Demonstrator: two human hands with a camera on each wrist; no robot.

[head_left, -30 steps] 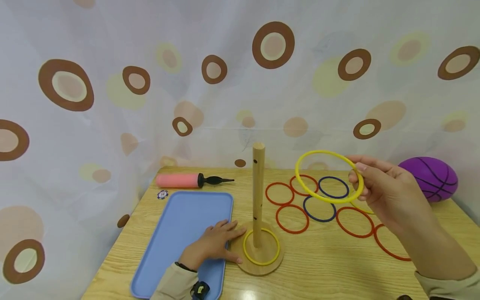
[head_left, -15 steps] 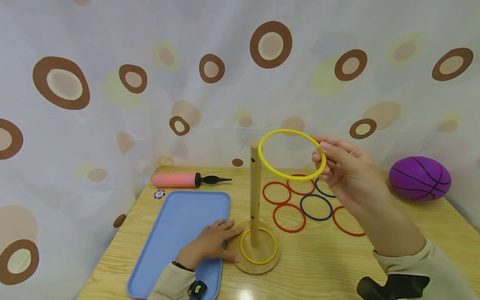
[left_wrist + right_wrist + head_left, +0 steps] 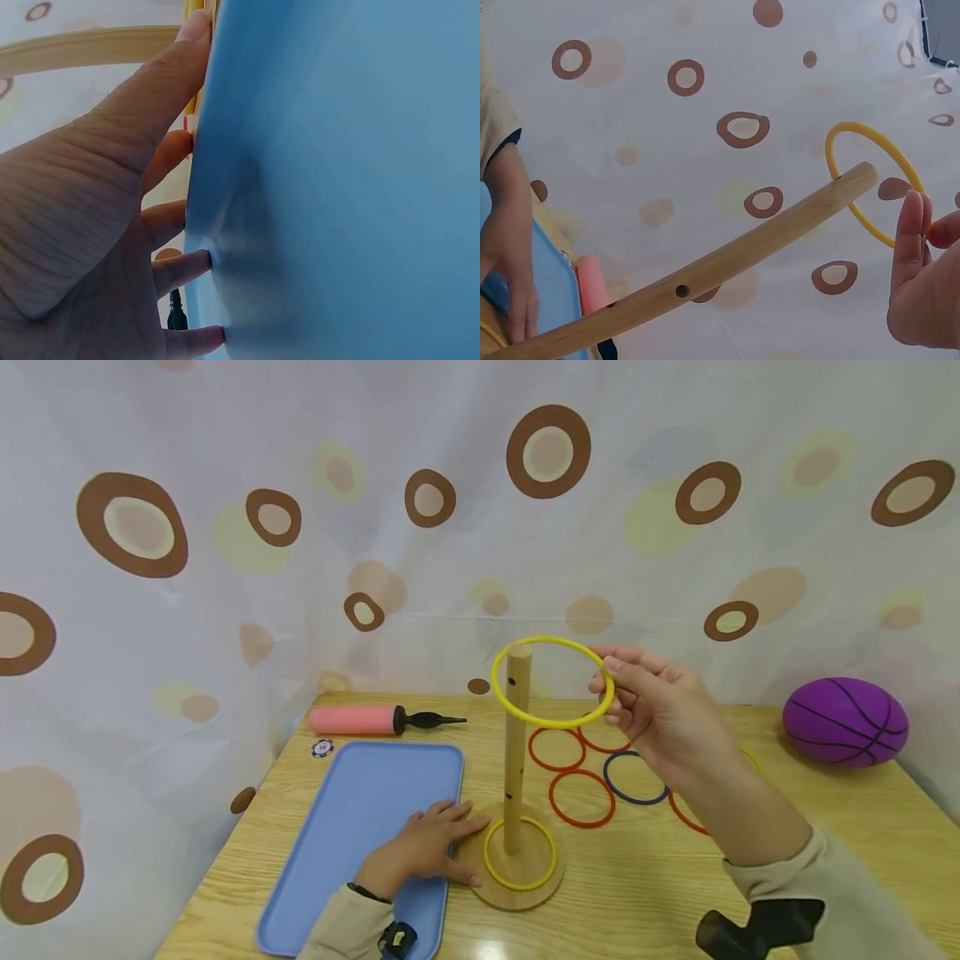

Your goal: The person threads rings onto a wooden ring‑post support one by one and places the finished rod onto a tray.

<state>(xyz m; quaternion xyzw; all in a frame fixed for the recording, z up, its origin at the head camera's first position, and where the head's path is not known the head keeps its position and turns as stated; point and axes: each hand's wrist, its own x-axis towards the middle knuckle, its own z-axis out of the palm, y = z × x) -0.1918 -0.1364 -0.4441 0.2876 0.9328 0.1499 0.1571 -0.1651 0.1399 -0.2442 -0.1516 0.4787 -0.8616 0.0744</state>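
Note:
My right hand [image 3: 660, 710] pinches a yellow ring [image 3: 555, 724] by its right side, up at the top of the wooden post [image 3: 514, 752]. In the right wrist view the ring [image 3: 877, 135] circles the post's tip [image 3: 866, 176]. The post rises from a round wooden base [image 3: 517, 900], where another yellow ring [image 3: 553, 860] lies around its foot. My left hand [image 3: 427, 847] rests with fingers spread over the base's left edge and the rim of a blue tray [image 3: 360, 827]. Seen from the left wrist, the fingers of my left hand [image 3: 112, 187] lie along the tray's edge [image 3: 196, 172].
Several red rings, among them a near red ring [image 3: 582, 825], and a blue ring [image 3: 636, 802] lie right of the post, partly behind my right arm. A purple ball [image 3: 846, 722] sits at the far right. A pink pump [image 3: 356, 720] and a chip [image 3: 322, 748] lie behind the tray.
My right hand has carried the yellow ring left from over the loose rings, raising it and then lowering it at the post's top. My left hand has stayed in place.

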